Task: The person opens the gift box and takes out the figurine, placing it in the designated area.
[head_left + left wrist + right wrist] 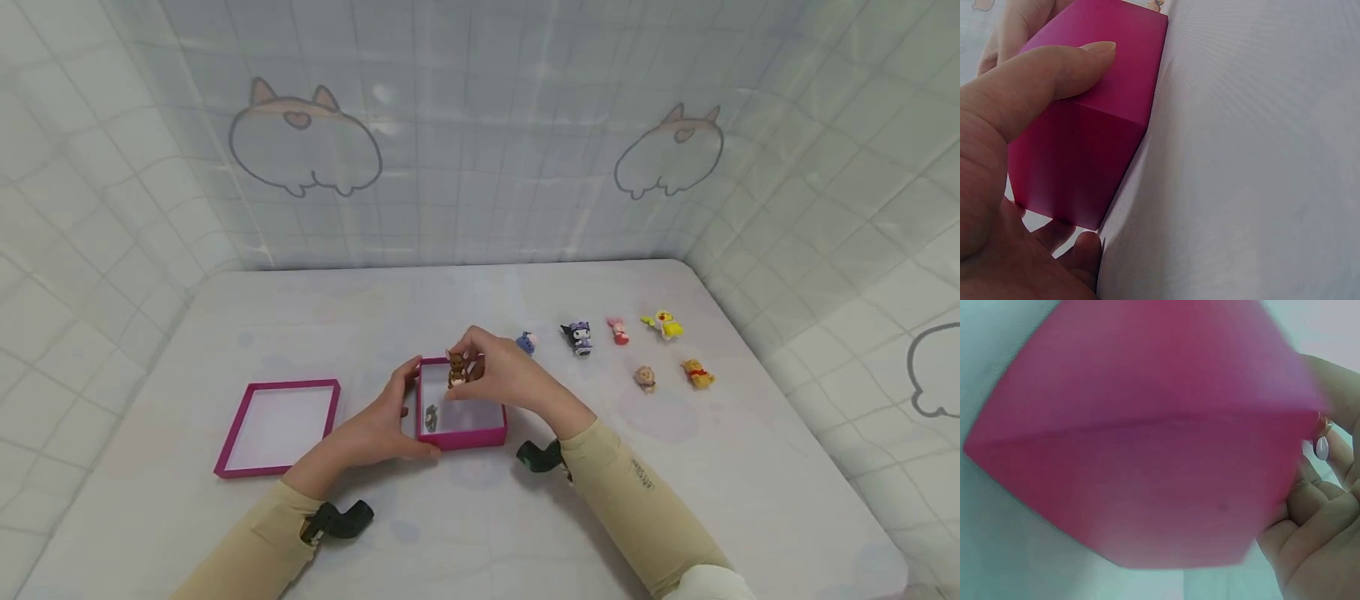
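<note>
In the head view a magenta open box (471, 438) with a white inside stands mid-table. The left hand (378, 429) grips its left side; in the left wrist view the thumb (1079, 69) lies along one magenta wall and the other fingers reach around behind. Over the box, the right hand (510, 373) pinches a small brown animal figurine (457, 371) between thumb and fingers. A small grey figurine (431, 418) lies inside at the left. In the right wrist view the box wall (1166, 487) covers much of the picture, and only a sliver of the figurine shows.
A shallow magenta-rimmed lid (281, 425) lies to the left. On the right are several figurines: a blue one (527, 342), a purple-and-black one (579, 337), a pink one (618, 331), a yellow one (666, 325), a beige one (645, 379) and an orange-yellow bear (697, 374).
</note>
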